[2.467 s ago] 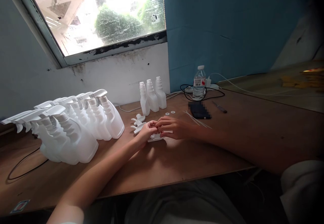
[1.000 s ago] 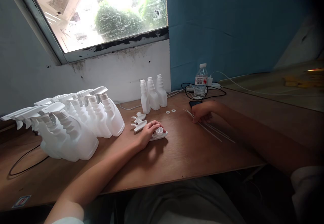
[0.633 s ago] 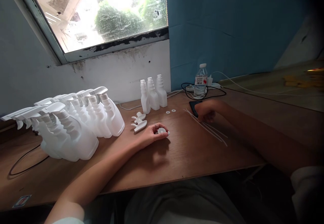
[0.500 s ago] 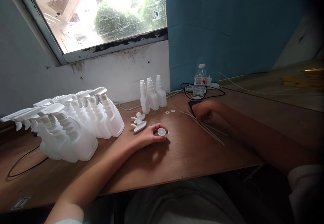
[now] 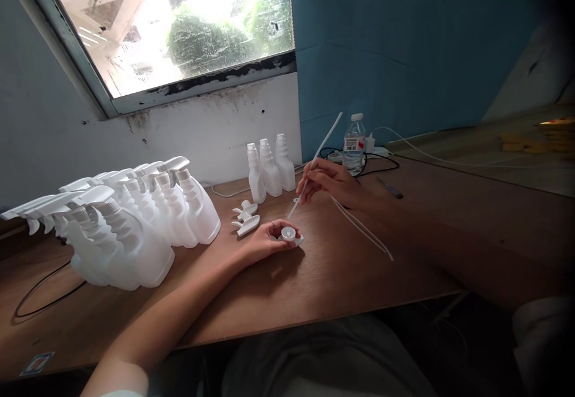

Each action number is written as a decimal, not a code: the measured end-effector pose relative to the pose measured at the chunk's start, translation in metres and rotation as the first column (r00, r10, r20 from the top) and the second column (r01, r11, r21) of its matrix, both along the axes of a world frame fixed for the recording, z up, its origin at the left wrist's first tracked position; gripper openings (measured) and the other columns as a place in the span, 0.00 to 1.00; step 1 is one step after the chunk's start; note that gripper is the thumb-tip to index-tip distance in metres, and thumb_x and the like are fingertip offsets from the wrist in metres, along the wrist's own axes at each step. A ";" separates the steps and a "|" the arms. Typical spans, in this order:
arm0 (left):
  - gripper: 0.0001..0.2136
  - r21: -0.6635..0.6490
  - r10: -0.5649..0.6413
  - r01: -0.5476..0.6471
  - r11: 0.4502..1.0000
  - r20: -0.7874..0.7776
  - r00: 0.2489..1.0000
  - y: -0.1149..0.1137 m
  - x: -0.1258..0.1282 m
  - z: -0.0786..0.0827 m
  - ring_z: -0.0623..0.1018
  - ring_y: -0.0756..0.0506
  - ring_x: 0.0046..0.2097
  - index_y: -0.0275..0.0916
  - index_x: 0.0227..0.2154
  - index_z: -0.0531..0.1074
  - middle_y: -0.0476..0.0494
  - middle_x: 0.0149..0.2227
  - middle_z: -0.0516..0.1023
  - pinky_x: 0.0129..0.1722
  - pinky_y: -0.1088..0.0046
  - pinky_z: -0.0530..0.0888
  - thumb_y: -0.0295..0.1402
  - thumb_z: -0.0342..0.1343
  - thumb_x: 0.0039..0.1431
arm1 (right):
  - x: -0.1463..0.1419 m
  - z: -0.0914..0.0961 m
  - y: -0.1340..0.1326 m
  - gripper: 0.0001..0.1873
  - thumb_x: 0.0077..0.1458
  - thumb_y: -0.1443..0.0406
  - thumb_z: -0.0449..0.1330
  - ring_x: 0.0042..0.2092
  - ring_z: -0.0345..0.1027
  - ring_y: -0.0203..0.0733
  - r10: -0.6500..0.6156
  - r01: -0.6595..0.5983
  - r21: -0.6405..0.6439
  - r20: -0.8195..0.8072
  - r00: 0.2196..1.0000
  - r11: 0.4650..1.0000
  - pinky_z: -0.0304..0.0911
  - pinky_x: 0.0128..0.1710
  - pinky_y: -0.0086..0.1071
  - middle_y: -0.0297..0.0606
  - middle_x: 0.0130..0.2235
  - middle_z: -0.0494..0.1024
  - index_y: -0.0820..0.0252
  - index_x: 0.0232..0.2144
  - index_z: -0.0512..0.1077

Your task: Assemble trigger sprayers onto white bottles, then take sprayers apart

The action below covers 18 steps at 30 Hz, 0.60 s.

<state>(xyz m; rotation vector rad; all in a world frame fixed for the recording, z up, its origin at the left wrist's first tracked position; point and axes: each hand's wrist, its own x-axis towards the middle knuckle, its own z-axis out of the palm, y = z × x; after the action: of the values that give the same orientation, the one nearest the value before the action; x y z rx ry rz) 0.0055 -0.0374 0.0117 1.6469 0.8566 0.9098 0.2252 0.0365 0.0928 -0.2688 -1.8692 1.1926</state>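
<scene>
My left hand [image 5: 265, 238] rests on the wooden table [image 5: 314, 277] and holds a white spray-trigger head [image 5: 290, 235] with its round collar facing up. My right hand [image 5: 330, 182] pinches a thin white dip tube [image 5: 314, 163], tilted, with its lower tip just above and right of the collar. Two more tubes [image 5: 363, 232] lie on the table under my right forearm. Two loose trigger heads [image 5: 246, 217] lie left of my left hand.
Several assembled white spray bottles [image 5: 135, 223] stand in rows at the left. Three open white bottles [image 5: 271, 169] stand by the wall. A water bottle [image 5: 354, 144], black cables [image 5: 381, 166] and a small tool [image 5: 390, 188] are at the back right.
My right hand reached to the tubes at the right, picked one up and brought it back over the trigger head. My left hand kept the trigger head in place and turned its collar up.
</scene>
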 end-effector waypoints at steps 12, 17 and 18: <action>0.21 -0.033 0.007 -0.006 0.999 0.040 0.999 0.003 0.000 -0.004 0.77 0.45 0.45 0.36 0.44 0.73 0.40 0.45 0.79 0.49 0.71 0.69 0.39 0.68 0.49 | -0.009 -0.009 -0.013 0.15 0.63 0.55 0.56 0.30 0.76 0.40 0.119 -0.119 0.001 0.076 0.990 0.993 0.73 0.31 0.35 0.39 0.32 0.78 0.61 0.34 0.63; 0.20 -0.038 0.012 -0.011 0.999 0.025 1.000 0.001 0.000 -0.002 0.77 0.46 0.44 0.36 0.43 0.73 0.40 0.44 0.79 0.49 0.71 0.70 0.39 0.68 0.49 | -0.011 -0.013 -0.012 0.14 0.62 0.54 0.57 0.30 0.75 0.38 0.100 -0.103 0.046 0.073 0.992 0.994 0.72 0.32 0.34 0.37 0.33 0.77 0.60 0.35 0.65; 0.20 -0.042 0.011 -0.009 0.999 0.028 1.000 0.001 0.001 -0.001 0.77 0.46 0.44 0.36 0.43 0.73 0.40 0.44 0.79 0.49 0.71 0.70 0.39 0.68 0.49 | -0.012 -0.014 -0.012 0.14 0.62 0.54 0.58 0.30 0.74 0.37 0.087 -0.093 0.065 0.087 0.992 0.994 0.71 0.32 0.34 0.37 0.33 0.77 0.60 0.36 0.66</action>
<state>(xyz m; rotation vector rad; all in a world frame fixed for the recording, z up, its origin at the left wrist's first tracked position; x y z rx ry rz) 0.0062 -0.0364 0.0106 1.5913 0.8598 0.9142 0.2135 0.0243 0.0786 -0.2007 -2.0099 1.1903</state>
